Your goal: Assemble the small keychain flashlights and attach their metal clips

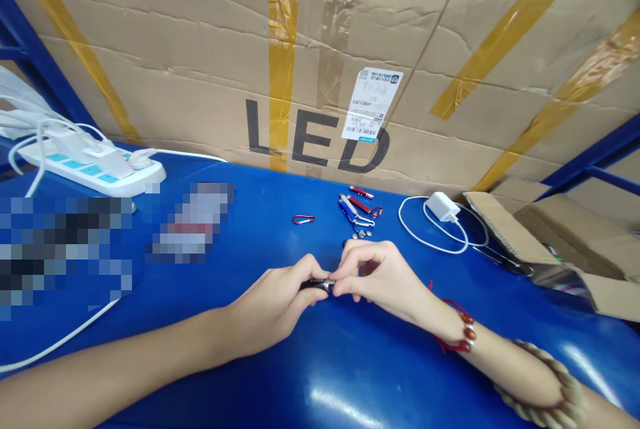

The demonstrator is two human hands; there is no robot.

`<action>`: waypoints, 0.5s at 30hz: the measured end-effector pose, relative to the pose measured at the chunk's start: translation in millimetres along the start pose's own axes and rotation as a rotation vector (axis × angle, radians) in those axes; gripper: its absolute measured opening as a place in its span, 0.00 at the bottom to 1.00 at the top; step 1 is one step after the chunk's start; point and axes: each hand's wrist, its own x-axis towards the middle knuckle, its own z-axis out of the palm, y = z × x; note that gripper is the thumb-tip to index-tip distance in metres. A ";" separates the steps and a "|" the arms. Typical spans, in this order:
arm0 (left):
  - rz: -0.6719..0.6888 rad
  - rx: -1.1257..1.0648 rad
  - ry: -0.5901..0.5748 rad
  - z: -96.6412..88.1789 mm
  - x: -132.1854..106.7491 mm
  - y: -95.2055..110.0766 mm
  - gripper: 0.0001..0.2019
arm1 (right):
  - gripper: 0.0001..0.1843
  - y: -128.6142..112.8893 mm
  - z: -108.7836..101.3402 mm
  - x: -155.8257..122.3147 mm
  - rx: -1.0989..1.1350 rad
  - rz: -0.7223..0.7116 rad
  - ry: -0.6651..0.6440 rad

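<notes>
My left hand (280, 299) and my right hand (375, 275) meet over the blue table (320, 362). Both pinch a small dark cylinder with a silver end (320, 284), a little keychain flashlight, held level between the fingertips. My left fingers wrap its dark body and my right fingertips close on its silver end. Just beyond my hands lie several more small flashlights, red and blue (356, 205), with metal clips and tiny loose parts (365, 232). A red carabiner clip (303, 219) lies alone to their left.
A big cardboard box marked LED (320, 69) stands along the table's back. A white power strip (90, 165) with plugs sits at back left. A white charger with its cable (443, 209) and an open cardboard box (550, 242) are at right.
</notes>
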 end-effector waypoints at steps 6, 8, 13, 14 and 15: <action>0.198 0.125 -0.037 5.4 -0.7 -1.2 0.07 | 0.14 1.6 2.2 -9.6 0.079 0.386 -0.109; 0.209 0.151 -0.027 6.0 -0.3 -2.8 0.07 | 0.15 5.0 3.2 -10.7 0.127 0.425 -0.124; 0.153 0.111 -0.061 5.5 1.0 -3.4 0.10 | 0.17 10.7 5.0 -7.9 0.169 0.398 -0.106; 0.126 0.097 -0.064 5.5 1.6 -3.2 0.10 | 0.17 11.4 5.1 -6.9 0.155 0.374 -0.090; 0.096 0.084 -0.054 5.6 2.4 -3.2 0.09 | 0.17 12.1 4.8 -5.9 0.133 0.333 -0.062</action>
